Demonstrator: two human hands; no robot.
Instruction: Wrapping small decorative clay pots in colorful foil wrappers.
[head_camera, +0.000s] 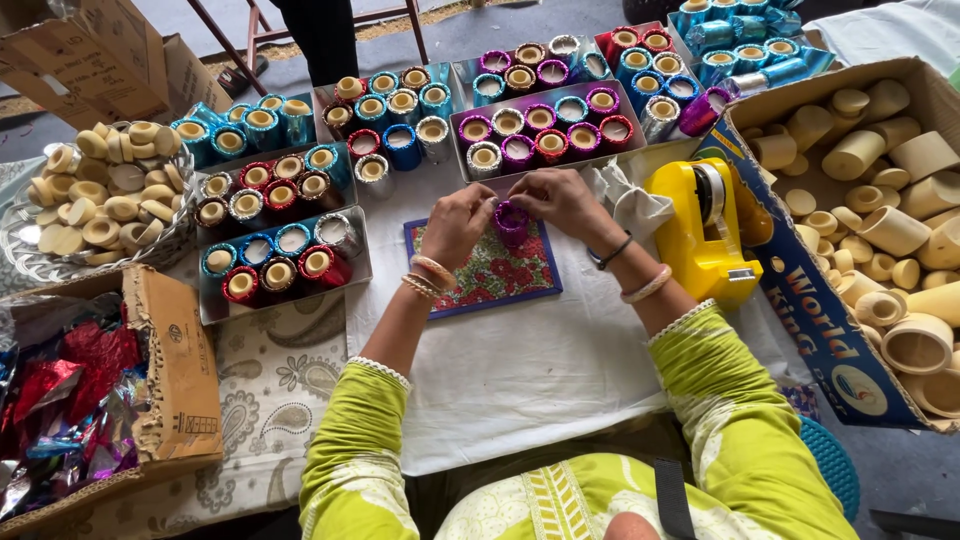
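1. Hands close together over a small patterned mat (485, 275) with a blue edge, on the white cloth (520, 370).
2. Left hand (458, 222) bent at the wrist, fingers curled, pinching the left side of a little purple foil cup (512, 220).
3. Right hand (562, 198) reaching in from the other side, fingertips gripping the same cup's rim.
4. Purple foil cup held just above the mat, standing upright, open top facing up, long axis up and down.
5. One cup in the hands. One mat. One yellow tape holder (700, 235) just right of the right wrist.
6. Trays of shiny wrapped cups (545, 125) beyond the hands: red, blue, purple, silver. Too many to count for sure.
7. Plain tan cups heaped in a cardboard box (800, 290) on the right and a wire basket (30, 262) on the left.
8. Loose foil sheets (70, 390) in a box at the lower left.
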